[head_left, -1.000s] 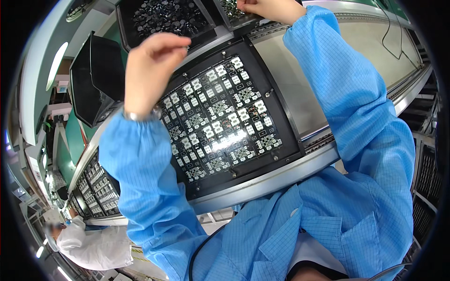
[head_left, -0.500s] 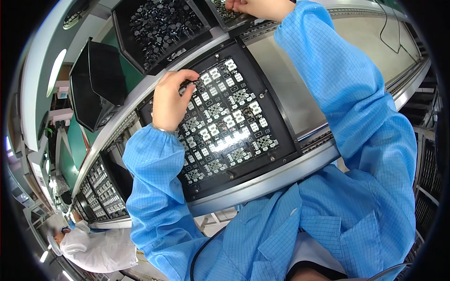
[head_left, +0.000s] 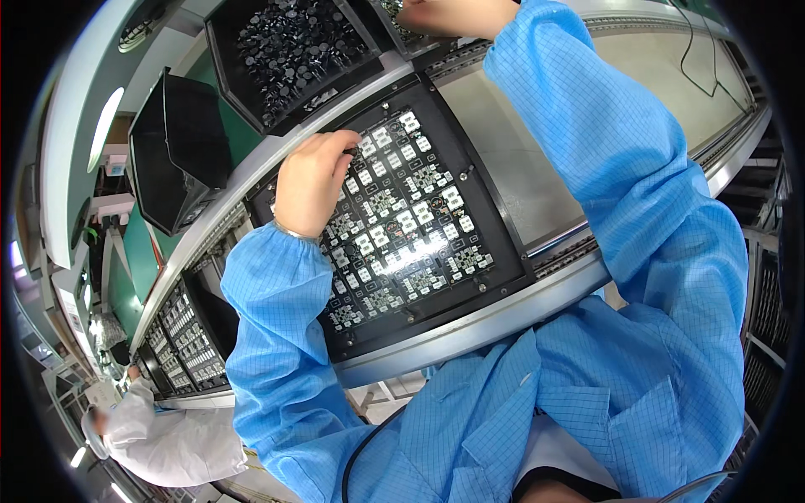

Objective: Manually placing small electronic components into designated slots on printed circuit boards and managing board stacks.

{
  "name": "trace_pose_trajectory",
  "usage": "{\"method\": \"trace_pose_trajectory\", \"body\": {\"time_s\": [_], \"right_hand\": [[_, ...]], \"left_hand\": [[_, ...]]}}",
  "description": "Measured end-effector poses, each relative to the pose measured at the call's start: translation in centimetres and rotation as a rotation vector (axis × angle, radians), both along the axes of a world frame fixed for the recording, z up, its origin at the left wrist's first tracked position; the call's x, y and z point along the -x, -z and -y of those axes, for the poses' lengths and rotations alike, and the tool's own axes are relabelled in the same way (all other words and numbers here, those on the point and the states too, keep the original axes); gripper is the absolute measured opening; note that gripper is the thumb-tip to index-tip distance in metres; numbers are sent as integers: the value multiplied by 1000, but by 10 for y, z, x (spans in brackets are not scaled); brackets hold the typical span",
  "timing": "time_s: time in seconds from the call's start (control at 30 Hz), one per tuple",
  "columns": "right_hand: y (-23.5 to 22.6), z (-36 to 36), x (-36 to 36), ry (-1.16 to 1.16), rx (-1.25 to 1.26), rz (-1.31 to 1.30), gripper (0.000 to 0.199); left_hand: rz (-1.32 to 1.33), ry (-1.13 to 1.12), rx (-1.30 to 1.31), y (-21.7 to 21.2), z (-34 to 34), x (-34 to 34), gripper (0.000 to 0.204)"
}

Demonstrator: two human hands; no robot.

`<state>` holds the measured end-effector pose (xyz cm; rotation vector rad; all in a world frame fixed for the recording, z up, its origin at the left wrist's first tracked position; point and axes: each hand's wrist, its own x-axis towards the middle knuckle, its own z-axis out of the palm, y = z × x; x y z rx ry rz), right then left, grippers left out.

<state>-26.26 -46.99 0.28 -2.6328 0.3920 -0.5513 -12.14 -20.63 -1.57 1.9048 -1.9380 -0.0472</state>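
Note:
A circuit board panel (head_left: 394, 198) with rows of pale square parts sits in a black carrier frame (head_left: 470, 289) in front of me. My left hand (head_left: 312, 183) is over its far left part, thumb and fingertips pressed together near the board's surface. Whatever lies between those fingers is hidden. At the top edge of the view, my right hand (head_left: 459, 15) is over a bin of small gold-green parts (head_left: 394, 12). Its fingers are blurred and partly cut off.
Dark round components fill a black bin (head_left: 293, 54) beyond the panel. Another black bin (head_left: 180, 147) stands to its left. A metal rail (head_left: 436, 335) runs along the near side. More board panels (head_left: 186, 339) and a person in white (head_left: 172, 444) are at the lower left.
The panel and its carrier have shifted slightly left. My left hand has turned, and its fingertips have closed together; the dark item seen in it earlier is now hidden. My right hand has moved slightly left.

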Motion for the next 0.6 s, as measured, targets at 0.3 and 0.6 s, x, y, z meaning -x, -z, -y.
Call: {"method": "trace_pose_trajectory", "body": {"time_s": [0.3, 0.6], "right_hand": [[0, 3, 0, 84, 21, 258, 14], [-27, -37, 22, 60, -299, 449, 23]], "left_hand": [[71, 90, -8, -2, -2, 0, 29], [149, -12, -28, -21, -5, -8, 15]]}}
